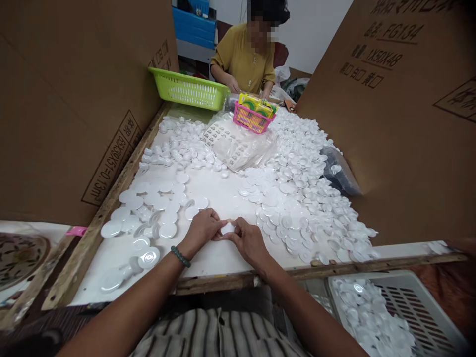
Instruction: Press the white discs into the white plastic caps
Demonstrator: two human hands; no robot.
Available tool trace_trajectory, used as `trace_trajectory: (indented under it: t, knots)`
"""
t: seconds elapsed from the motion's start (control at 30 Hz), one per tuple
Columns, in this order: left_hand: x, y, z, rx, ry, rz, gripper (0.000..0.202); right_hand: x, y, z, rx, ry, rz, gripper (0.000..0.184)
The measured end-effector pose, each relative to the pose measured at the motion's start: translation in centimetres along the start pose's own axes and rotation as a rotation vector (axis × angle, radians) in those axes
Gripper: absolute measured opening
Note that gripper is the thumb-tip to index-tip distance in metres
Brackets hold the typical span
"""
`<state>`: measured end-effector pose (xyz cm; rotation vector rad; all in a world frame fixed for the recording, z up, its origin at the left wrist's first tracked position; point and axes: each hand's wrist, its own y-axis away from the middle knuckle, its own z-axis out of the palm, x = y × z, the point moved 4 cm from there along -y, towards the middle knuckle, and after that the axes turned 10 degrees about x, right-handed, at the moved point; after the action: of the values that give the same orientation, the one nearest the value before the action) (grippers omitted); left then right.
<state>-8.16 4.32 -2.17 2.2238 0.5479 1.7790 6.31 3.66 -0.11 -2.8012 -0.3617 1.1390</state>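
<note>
Both my hands meet near the table's front edge around one small white plastic piece [227,228]. My left hand [203,225], with a dark beaded bracelet at the wrist, pinches its left side. On the other side, the fingers of my right hand [251,240] close on the same piece. Fingers cover part of it, so its full shape is hidden. Flat white plastic discs [167,230] lie scattered left of my hands. A spread of overlapping white discs [284,225] lies just to the right.
White parts [301,153] heap along the table's right side. Mid-table are a plastic bag with printed sheets [234,144] and a pink basket [247,119] of yellow boxes. A green basket [189,91] stands far left. Tall cardboard [390,124] flanks the table. A person [241,54] works opposite.
</note>
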Motion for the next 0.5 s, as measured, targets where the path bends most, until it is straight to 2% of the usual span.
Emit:
trace_trajectory:
  t: [0.13, 0.23, 0.33, 0.43, 0.5]
  knots:
    - [0.9, 0.1, 0.1, -0.030, -0.078, 0.011, 0.017, -0.3, 0.5, 0.2, 0.020, 0.059, -0.006, 0.016]
    - [1.2, 0.5, 0.0, -0.010, -0.172, 0.089, 0.017, -0.4, 0.9, 0.2, 0.015, 0.075, -0.020, 0.016]
    - [1.5, 1.7, -0.4, 0.118, -0.353, 0.264, 0.016, -0.4, 1.3, -0.6, 0.065, 0.096, -0.100, 0.020]
    - [2.2, 3.4, -0.6, 0.286, -0.518, 0.504, 0.017, 0.2, 1.4, -2.1, 0.234, 0.220, -0.172, 0.023]
    - [2.8, 4.4, -0.1, 0.304, -0.600, 0.706, 0.021, 0.5, 1.2, -2.5, 0.263, 0.328, -0.207, 0.023]
